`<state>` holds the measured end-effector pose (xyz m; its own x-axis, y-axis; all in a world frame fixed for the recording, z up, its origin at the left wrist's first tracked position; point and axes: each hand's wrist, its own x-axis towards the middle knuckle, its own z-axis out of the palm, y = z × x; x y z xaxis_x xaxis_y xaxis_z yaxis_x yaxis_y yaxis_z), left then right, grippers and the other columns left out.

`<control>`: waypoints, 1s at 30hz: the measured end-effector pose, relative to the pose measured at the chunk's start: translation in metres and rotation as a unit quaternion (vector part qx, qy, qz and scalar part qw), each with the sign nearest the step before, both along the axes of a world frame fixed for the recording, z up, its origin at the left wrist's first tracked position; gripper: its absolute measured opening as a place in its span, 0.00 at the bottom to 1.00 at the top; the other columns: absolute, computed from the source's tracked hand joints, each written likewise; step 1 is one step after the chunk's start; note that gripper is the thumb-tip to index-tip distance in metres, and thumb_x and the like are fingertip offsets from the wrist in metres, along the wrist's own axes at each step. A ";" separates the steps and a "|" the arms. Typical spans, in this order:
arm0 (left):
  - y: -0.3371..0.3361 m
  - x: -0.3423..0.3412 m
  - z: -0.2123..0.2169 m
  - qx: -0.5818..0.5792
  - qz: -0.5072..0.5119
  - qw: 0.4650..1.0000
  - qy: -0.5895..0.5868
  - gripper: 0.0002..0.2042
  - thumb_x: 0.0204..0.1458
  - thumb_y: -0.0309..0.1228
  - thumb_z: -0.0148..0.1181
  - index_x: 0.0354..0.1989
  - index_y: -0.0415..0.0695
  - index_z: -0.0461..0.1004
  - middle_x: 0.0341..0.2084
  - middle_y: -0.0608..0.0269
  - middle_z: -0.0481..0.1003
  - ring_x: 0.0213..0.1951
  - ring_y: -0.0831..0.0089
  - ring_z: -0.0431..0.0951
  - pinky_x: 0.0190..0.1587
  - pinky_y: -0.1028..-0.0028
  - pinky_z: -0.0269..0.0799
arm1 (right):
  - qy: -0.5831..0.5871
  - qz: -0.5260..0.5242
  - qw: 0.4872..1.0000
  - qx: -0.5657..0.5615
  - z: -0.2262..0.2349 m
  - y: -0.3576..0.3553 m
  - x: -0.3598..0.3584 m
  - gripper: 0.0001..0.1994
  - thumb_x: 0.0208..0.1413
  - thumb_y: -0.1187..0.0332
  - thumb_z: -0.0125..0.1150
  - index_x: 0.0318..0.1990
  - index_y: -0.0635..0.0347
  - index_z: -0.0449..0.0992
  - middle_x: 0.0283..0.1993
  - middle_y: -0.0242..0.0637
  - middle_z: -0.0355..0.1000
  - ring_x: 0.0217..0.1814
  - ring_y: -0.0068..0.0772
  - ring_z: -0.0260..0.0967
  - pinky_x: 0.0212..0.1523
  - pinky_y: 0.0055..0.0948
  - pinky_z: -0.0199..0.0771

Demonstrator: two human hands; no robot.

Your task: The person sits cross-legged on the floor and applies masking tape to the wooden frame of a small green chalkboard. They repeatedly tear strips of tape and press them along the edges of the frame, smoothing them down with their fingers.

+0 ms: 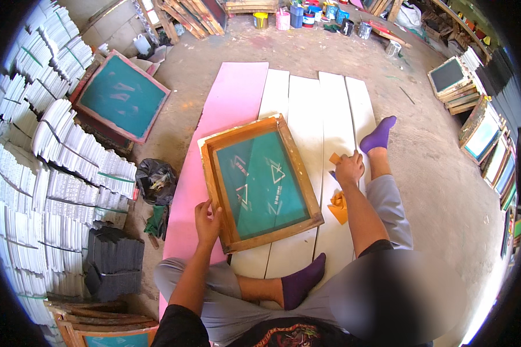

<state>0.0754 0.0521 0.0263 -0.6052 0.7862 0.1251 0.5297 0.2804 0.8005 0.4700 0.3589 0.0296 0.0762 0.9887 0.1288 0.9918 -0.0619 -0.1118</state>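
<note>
The person sits on the floor (434,173) with a wooden screen-printing frame (260,184) lying flat on white boards (307,115), beside a pink board (226,110). The frame's green mesh carries pale triangular motifs. White sheet edges show beneath the frame at its far-left corner.

Left hand (207,218): it rests on the frame's near-left corner, fingers curled over the wooden rail and pressed against it, thumb on the outer side. Right hand (348,168): it lies on the white boards just right of the frame, apart from it. Its fingers are bent around a small tan piece (334,158); whether they pinch it firmly cannot be told. An orange-yellow cloth or scrap (338,207) lies near the right forearm.

Judged procedure for the step in hand, which appears to be seating and steadying the frame:
1. Keep the left-hand pressure on the corner rail, not on the mesh, so that the screen stays taut and clean.
2. Hold the frame flat on the boards; a lifted corner would likely blur a print.
3. Check that the frame's edges sit square to the sheet beneath before any further action.
4. Bring the right hand in without nudging the far rail.

Surroundings: stacked white pieces (58,168) at left, a second green screen (121,95), more frames (486,133) at right, and paint cans (307,14) at the far end.
</note>
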 end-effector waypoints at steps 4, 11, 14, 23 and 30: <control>0.012 0.022 0.013 0.041 -0.005 0.999 0.013 0.20 0.54 0.32 0.69 0.55 0.40 0.77 0.51 0.48 0.72 0.50 0.56 0.73 0.53 0.64 0.71 | 0.150 -0.009 0.986 0.075 -0.007 -0.017 -0.007 0.09 0.55 0.63 0.68 0.41 0.52 0.86 0.66 0.43 0.65 0.71 0.47 0.57 0.68 0.47 0.61; 0.078 0.114 0.083 0.044 -0.176 0.981 -0.064 0.24 0.50 0.36 0.74 0.55 0.42 0.78 0.52 0.49 0.76 0.55 0.57 0.75 0.59 0.61 0.69 | 0.568 0.064 0.814 0.107 -0.004 -0.037 0.034 0.09 0.61 0.66 0.68 0.37 0.64 0.82 0.60 0.41 0.71 0.62 0.37 0.68 0.63 0.34 0.67; 0.082 0.141 0.120 0.079 -0.214 0.970 -0.082 0.27 0.50 0.38 0.75 0.57 0.41 0.77 0.53 0.50 0.77 0.58 0.59 0.75 0.61 0.62 0.69 | 0.700 0.115 0.705 -0.027 0.048 -0.094 -0.013 0.08 0.62 0.67 0.68 0.39 0.62 0.82 0.62 0.40 0.71 0.62 0.34 0.68 0.62 0.32 0.68; 0.034 0.151 0.143 0.061 -0.210 0.970 -0.109 0.23 0.51 0.38 0.75 0.51 0.37 0.79 0.46 0.48 0.81 0.49 0.62 0.80 0.54 0.65 0.74 | 0.731 0.194 0.629 -0.178 0.077 -0.202 -0.086 0.08 0.62 0.72 0.65 0.46 0.63 0.84 0.61 0.37 0.72 0.59 0.30 0.70 0.58 0.28 0.71; -0.009 0.142 0.110 0.127 -0.111 0.979 -0.114 0.12 0.56 0.31 0.70 0.44 0.35 0.83 0.35 0.52 0.83 0.38 0.68 0.83 0.43 0.70 0.76 | 0.677 0.220 0.666 -0.222 0.076 -0.236 -0.106 0.12 0.63 0.67 0.64 0.47 0.66 0.83 0.58 0.41 0.74 0.55 0.31 0.73 0.56 0.31 0.73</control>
